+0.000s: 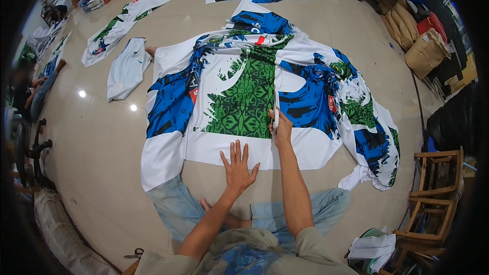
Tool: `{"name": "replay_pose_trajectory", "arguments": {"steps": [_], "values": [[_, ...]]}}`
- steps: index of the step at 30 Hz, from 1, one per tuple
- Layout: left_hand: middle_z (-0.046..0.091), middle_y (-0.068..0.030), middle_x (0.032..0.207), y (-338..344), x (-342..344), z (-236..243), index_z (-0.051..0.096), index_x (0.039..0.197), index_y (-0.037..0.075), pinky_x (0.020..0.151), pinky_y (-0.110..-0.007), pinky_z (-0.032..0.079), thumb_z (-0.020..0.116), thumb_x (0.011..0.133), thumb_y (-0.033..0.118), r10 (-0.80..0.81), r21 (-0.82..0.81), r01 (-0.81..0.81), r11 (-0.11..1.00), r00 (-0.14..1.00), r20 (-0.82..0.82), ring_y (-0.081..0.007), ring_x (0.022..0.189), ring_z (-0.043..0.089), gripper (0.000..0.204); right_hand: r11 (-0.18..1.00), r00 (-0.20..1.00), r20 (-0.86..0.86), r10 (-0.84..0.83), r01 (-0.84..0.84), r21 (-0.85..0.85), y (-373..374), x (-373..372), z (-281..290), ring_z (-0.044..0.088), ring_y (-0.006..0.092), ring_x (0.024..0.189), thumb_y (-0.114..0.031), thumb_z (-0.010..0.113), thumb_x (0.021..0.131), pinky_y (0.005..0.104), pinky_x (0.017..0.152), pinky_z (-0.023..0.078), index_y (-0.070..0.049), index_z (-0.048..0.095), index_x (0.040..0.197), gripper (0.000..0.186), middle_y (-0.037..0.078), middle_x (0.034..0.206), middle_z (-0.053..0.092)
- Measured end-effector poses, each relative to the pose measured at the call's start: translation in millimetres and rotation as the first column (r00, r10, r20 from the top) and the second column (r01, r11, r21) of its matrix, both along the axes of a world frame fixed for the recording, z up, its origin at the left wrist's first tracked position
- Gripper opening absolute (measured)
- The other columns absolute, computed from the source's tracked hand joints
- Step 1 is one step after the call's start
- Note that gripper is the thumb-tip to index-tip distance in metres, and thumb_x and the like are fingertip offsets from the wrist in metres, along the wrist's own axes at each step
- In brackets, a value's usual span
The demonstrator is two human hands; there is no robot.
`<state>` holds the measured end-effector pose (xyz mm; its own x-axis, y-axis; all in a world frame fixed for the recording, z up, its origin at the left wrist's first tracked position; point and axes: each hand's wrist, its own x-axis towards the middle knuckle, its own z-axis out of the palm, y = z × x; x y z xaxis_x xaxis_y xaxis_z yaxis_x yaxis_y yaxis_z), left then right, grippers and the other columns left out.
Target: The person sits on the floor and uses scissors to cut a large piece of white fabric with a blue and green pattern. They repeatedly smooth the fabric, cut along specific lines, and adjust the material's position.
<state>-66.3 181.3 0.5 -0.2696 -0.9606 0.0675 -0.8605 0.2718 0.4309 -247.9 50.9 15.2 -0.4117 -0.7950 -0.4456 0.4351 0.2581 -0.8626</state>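
The glossy floor (97, 183) is covered midway between its side edges by blue, green and white printed fabric (260, 84). The left hand (238, 171) is laid flat at the fabric's near edge, grip wide. By the right hand (283, 126), grip narrow, pale-handled scissors (276, 118) are held at the green panel (242, 112)'s right edge.

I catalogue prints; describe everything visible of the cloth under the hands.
White, smooth-looking cloth, with a green leafy panel, blue streaks and red marks, lies spread on the floor, its far side rumpled. The left hand rests on its near border; the right hand holds a tool at the panel's right edge.
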Motion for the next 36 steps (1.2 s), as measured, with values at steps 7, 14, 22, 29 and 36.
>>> {"name": "replay_pose_trajectory", "arguments": {"steps": [7, 14, 22, 29, 36], "values": [[0.019, -0.0244, 0.166, -0.3, -1.3, 0.4, 0.035, 0.156, 0.002, 0.118, -0.069, -0.004, 0.057, 0.093, 0.051, 0.001, 0.012, -0.001, 1.0, 1.0, 0.003, -0.0389, 0.156, 0.008, 0.082, 1.0, 0.996, 0.084, -0.009, 0.012, -0.025, -2.0, -6.7, -7.0, 0.054, 0.0091, 0.049, -0.019, 0.08, 0.087, 0.0233, 0.044, 0.04, -0.005, 0.064, 0.134, 0.052, 0.005, 0.09, 0.075], [0.017, -0.0249, 0.166, -1.9, -2.2, 1.6, 0.035, 0.155, 0.0, 0.119, -0.069, -0.005, 0.06, 0.092, 0.049, -0.007, 0.004, 0.007, 1.0, 1.0, -0.006, -0.0398, 0.156, 0.006, 0.084, 0.999, 0.997, 0.074, -0.012, 0.016, -0.047, -26.5, -11.2, -4.8, 0.054, 0.0088, 0.05, -0.018, 0.079, 0.088, 0.0232, 0.044, 0.04, -0.005, 0.067, 0.131, 0.047, 0.004, 0.088, 0.074], [0.02, -0.0248, 0.165, -4.3, -1.8, 3.2, 0.035, 0.156, 0.001, 0.118, -0.069, -0.004, 0.058, 0.094, 0.05, -0.011, 0.023, 0.011, 1.0, 1.0, 0.0, -0.0394, 0.156, 0.008, 0.083, 1.0, 0.999, 0.042, -0.021, 0.022, -0.017, -31.8, -10.0, -8.8, 0.054, 0.0079, 0.05, -0.019, 0.081, 0.086, 0.0227, 0.044, 0.04, -0.005, 0.067, 0.131, 0.049, 0.002, 0.086, 0.073], [0.019, -0.0238, 0.166, -5.2, -2.4, 3.7, 0.033, 0.157, 0.002, 0.119, -0.069, -0.004, 0.057, 0.094, 0.051, -0.005, 0.047, 0.005, 0.999, 1.0, 0.008, -0.0389, 0.156, 0.008, 0.083, 0.999, 0.998, 0.06, -0.026, 0.028, -0.042, -48.9, -19.2, -7.1, 0.055, 0.0082, 0.049, -0.02, 0.083, 0.083, 0.0228, 0.043, 0.04, -0.004, 0.067, 0.131, 0.053, 0.003, 0.085, 0.072], [0.018, -0.0235, 0.166, -4.4, -1.5, 3.7, 0.033, 0.157, 0.002, 0.119, -0.069, -0.004, 0.059, 0.093, 0.05, -0.006, 0.042, 0.006, 0.999, 1.0, 0.008, -0.0388, 0.156, 0.007, 0.084, 0.998, 1.0, 0.007, -0.011, 0.011, -0.065, -52.4, -14.5, -15.2, 0.055, 0.0085, 0.051, -0.017, 0.079, 0.086, 0.0234, 0.045, 0.04, -0.003, 0.068, 0.128, 0.045, 0.004, 0.087, 0.071]]}}
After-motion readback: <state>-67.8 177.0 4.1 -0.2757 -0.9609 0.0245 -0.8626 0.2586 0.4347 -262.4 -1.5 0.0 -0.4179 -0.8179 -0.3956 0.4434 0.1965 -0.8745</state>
